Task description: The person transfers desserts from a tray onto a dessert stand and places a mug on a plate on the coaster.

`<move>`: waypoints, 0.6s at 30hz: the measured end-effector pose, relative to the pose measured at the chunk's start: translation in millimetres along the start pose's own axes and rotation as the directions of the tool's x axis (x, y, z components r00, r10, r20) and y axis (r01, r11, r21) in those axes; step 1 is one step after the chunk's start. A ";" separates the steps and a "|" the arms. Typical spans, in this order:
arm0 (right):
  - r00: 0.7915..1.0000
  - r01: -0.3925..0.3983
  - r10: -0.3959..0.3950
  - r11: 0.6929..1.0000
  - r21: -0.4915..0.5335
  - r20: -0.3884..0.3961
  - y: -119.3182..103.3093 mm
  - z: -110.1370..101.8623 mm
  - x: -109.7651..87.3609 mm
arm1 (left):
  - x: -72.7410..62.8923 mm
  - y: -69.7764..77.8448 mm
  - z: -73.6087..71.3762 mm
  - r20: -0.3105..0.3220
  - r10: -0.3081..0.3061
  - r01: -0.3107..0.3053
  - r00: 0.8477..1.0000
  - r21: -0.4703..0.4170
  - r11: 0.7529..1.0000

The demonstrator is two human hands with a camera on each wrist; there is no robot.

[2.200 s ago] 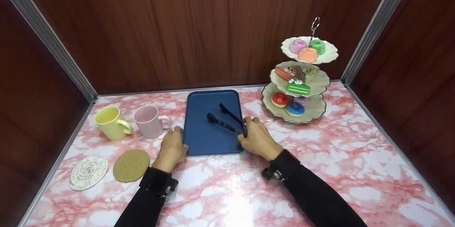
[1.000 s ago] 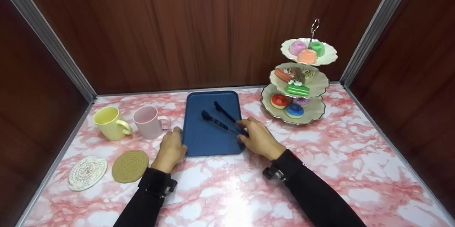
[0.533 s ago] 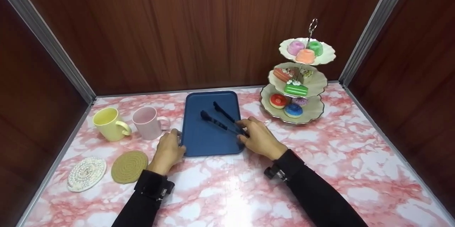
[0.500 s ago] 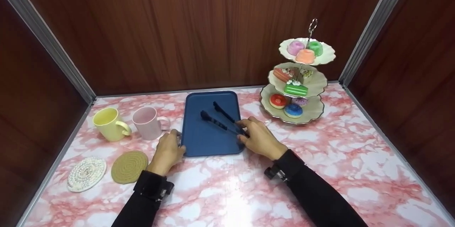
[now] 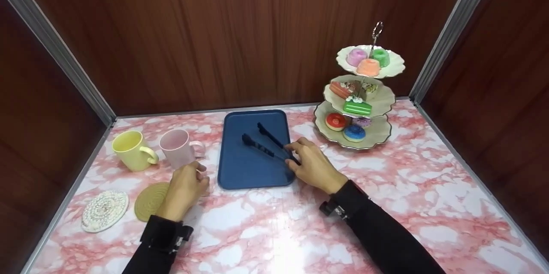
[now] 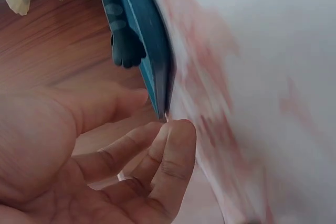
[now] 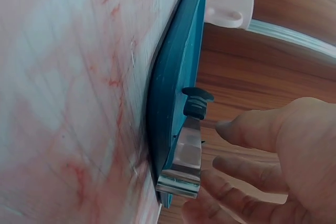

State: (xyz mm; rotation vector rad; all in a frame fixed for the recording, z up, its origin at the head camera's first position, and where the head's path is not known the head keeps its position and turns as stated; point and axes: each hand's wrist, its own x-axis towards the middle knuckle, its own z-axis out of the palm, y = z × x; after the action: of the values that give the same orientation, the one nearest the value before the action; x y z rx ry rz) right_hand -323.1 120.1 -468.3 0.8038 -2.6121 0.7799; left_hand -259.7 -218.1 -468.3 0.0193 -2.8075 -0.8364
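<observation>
A pair of tongs (image 5: pixel 271 136) with black tips lies spread on the blue tray (image 5: pixel 242 173). My right hand (image 5: pixel 315 167) hovers at the tray's right edge and overlaps the tongs' handle end in the head view. From the right wrist, the fingers are parted beside the metal tongs (image 7: pixel 187 150), not wrapped round them. My left hand (image 5: pixel 182 190) is off the tray's left side, loosely curled and holding nothing. It covers part of a tan woven coaster (image 5: pixel 148 203) and sits just before a pink mug (image 5: pixel 176 147). In the left wrist view, its fingertips are near the tray's corner (image 6: pixel 163 95).
A yellow mug (image 5: pixel 132 154) stands left of the pink one, with a white patterned coaster (image 5: pixel 105 211) in front. At the back right rises a three-tier stand (image 5: pixel 379 134) bearing several toy cakes and doughnuts. Wood-grain panels (image 5: pixel 240 38) enclose the marbled table (image 5: pixel 386 192).
My left hand has let go of the tray's left edge and drawn away leftward. Earlier, the tongs shifted slightly left on the tray; my right hand has stayed nearly in place.
</observation>
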 end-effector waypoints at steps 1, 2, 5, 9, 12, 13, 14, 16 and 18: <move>1.000 0.008 -0.008 1.000 0.000 -0.005 -0.5 -0.1 0.4 | -0.9 -2.2 -2.5 -0.005 0.000 0.000 1.000 0.002 1.000; 1.000 0.012 -0.012 1.000 0.001 -0.009 -0.9 0.0 0.6 | -1.8 -4.0 -5.3 -0.009 -0.001 0.001 1.000 0.006 1.000; 1.000 0.021 -0.021 1.000 -0.009 -0.018 -3.1 0.1 0.8 | -5.0 -9.9 -14.3 -0.013 -0.010 0.011 1.000 0.015 1.000; 0.999 0.039 -0.039 0.999 -0.026 -0.025 -6.8 1.0 0.7 | -10.9 -18.2 -27.1 -0.003 -0.064 0.064 0.998 0.058 0.996; 0.998 0.056 -0.057 0.998 -0.029 -0.021 -10.2 1.6 0.2 | -15.3 -24.4 -35.9 0.007 -0.117 0.115 0.993 0.110 0.987; 0.998 0.062 -0.063 0.998 -0.029 -0.016 -11.2 1.7 0.1 | -16.2 -26.9 -38.3 0.008 -0.123 0.121 0.992 0.125 0.985; 0.998 0.068 -0.068 0.997 -0.028 -0.010 -12.3 2.0 0.1 | -17.0 -29.3 -40.3 0.011 -0.128 0.126 0.992 0.137 0.983; 0.997 0.078 -0.077 0.997 -0.023 0.006 -14.6 2.2 0.3 | -18.6 -33.9 -44.3 0.011 -0.138 0.134 0.990 0.157 0.978; 0.996 0.089 -0.089 0.996 -0.011 0.022 -16.7 2.3 1.0 | -19.4 -38.7 -47.5 0.015 -0.144 0.139 0.989 0.174 0.975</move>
State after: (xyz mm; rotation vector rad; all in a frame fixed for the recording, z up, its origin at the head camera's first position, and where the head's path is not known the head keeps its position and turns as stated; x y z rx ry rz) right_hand -314.3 106.7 -462.9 0.9227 -2.5769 0.7341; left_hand -232.8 -274.7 -454.4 0.2401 -2.9235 -0.6223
